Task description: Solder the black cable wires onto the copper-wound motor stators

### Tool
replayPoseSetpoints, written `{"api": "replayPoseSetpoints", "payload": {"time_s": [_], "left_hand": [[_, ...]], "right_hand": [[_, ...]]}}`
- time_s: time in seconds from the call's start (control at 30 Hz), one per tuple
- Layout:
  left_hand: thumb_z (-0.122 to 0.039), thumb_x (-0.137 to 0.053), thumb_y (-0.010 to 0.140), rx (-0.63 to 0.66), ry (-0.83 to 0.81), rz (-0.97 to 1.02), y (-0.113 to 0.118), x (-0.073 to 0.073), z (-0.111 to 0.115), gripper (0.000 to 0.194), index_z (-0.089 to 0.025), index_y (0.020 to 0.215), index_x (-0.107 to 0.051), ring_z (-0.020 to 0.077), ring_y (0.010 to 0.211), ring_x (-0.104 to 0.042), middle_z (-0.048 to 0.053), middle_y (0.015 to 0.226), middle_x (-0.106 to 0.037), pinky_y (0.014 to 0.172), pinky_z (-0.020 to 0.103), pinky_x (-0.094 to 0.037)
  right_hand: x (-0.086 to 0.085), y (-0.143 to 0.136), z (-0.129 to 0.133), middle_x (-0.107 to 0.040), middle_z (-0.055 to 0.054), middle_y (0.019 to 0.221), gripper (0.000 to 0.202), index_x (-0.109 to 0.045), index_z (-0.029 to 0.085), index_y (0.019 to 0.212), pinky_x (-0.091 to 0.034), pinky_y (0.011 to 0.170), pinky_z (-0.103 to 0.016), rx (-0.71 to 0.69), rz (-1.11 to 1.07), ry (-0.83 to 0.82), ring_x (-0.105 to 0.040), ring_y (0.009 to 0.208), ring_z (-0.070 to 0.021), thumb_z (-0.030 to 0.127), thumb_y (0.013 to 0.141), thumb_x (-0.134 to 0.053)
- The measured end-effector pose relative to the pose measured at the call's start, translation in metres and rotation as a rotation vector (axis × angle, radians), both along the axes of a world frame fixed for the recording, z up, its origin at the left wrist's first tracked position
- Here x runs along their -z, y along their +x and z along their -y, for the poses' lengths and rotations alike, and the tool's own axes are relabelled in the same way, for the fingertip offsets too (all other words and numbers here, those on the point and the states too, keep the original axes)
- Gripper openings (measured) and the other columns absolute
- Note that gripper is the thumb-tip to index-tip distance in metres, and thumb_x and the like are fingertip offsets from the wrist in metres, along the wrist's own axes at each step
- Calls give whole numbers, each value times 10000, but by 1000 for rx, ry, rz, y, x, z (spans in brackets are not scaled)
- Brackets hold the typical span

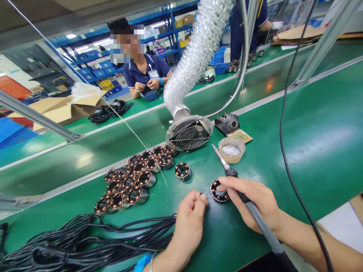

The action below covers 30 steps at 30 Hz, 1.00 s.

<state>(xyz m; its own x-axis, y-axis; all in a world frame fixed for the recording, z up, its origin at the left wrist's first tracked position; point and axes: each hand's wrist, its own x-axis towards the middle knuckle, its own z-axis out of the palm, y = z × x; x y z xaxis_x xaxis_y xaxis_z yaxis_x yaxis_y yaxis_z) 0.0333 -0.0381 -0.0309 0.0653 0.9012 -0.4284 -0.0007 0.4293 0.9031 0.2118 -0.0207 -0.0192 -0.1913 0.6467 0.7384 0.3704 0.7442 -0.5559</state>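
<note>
A soldering iron (pixel 222 158) with a grey handle rests in my right hand (pixel 255 200), its tip angled up and left, off the table. A finger of that hand reaches over a ring-shaped copper-wound motor stator (pixel 213 187) and partly hides it. My left hand (pixel 190 219) is closed in a pinch on a thin dark wire (pixel 202 192), just left of the stator. Fine leads show between the fingertips and the stator. Another stator (pixel 183 171) stands alone farther back.
Several stators (pixel 137 195) stand grouped at left. Black cables (pixel 70 241) cover the front left. A fume extractor (pixel 189 134) hangs behind a tub of silvery bits (pixel 231 151) and an iron stand (pixel 227 124). A cord (pixel 283 143) crosses at right. A co-worker (pixel 147 71) sits opposite.
</note>
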Motion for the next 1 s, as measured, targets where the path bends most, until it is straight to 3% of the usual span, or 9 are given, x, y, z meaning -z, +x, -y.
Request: {"api": "replayPoseSetpoints", "payload": {"time_s": [0.1,0.3,0.47,0.9,1.0], "left_hand": [[-526,-619,818,13,6,-18,0,1,0,389,-199,692,-449,48,415,-161,-115,504,-260,415,201,-133],[-516,-642,798,-3,19,-23,1,-1,1,397,-199,665,-445,48,415,-173,-113,493,-253,418,198,-144],[-533,-668,777,-17,34,-9,1,-2,2,418,-198,658,-449,49,418,-179,-110,494,-259,418,199,-147],[-490,-634,814,2,62,-33,1,-2,3,386,-200,656,-435,51,426,-190,-106,501,-273,431,194,-174],[-471,-615,823,8,68,-45,1,-2,3,365,-201,658,-431,54,430,-198,-105,503,-278,433,193,-183]], "right_hand": [[-7,13,10,-705,-28,888,420,-574,224,1297,-562,648,-273,20,-60,-134,-667,742,-154,114,894,-526],[-20,28,26,-660,-27,720,223,-686,209,1021,-445,486,-284,-55,-111,-285,-579,575,-162,180,857,-538],[-19,24,25,-668,-27,707,184,-680,199,947,-423,480,-287,-39,-135,-288,-566,542,-159,175,841,-531],[-20,23,29,-644,-22,726,238,-658,198,1000,-435,514,-286,-120,-72,-318,-556,569,-146,141,818,-515],[-21,18,31,-628,-24,690,247,-664,192,969,-409,493,-287,-102,-102,-259,-529,539,-142,138,794,-499]]}}
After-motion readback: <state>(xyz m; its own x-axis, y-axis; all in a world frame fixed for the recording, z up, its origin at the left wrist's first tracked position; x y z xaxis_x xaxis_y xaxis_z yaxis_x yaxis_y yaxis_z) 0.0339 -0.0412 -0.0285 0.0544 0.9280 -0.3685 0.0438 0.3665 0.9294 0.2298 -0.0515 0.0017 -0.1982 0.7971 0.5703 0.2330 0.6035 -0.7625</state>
